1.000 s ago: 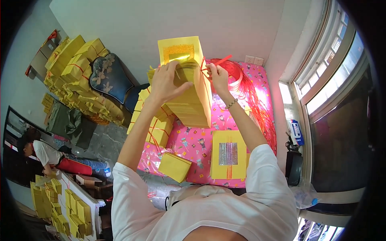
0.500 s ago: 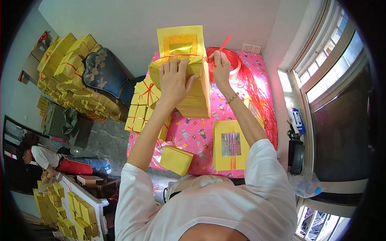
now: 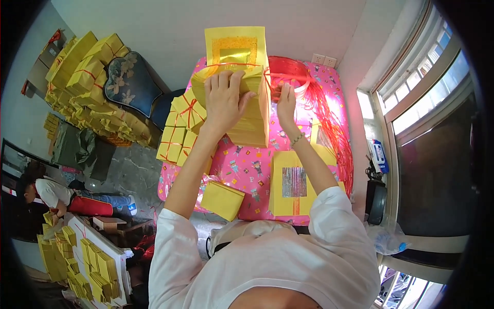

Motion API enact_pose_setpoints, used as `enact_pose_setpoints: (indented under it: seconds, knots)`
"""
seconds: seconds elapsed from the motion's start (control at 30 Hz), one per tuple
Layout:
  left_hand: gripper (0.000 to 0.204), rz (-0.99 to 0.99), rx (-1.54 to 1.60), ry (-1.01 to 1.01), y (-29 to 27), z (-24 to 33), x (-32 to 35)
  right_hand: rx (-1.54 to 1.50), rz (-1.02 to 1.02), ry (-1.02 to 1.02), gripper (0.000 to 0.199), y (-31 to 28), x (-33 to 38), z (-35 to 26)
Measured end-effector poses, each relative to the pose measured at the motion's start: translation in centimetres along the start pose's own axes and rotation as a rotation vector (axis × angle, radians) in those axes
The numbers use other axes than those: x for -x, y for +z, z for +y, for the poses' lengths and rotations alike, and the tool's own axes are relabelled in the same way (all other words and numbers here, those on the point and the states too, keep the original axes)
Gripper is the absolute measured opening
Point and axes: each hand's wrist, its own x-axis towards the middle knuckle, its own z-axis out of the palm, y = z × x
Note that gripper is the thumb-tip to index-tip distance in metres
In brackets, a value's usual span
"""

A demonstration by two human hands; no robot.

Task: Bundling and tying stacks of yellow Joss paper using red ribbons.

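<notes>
Left hand spread, laid on yellow stack; right hand part-curled beside it, any hold unclear. Clear bag well right of stack, contents indistinct.

Pink-covered table; yellow paper stacks, red ribbons atop

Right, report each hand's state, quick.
Left hand: open, thumb apart, resting against the tall yellow paper stack.
Right hand: fingers curled beside the red strips; whether it holds anything cannot be told.
</notes>
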Motion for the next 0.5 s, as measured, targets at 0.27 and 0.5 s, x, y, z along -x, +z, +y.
enact_pose_setpoints:
  seconds: [0.27,0.5]
  knots:
    - [0.046,-0.016,-0.033,0.001,0.0,0.1,-0.3,0.416,-0.030,-0.633,0.023,1.1,0.8,-2.6]
    - [0.046,-0.003,-0.032,0.009,0.1,0.0,-0.2,0.470,-0.077,-0.779,0.015,1.2,-0.5,-3.2]
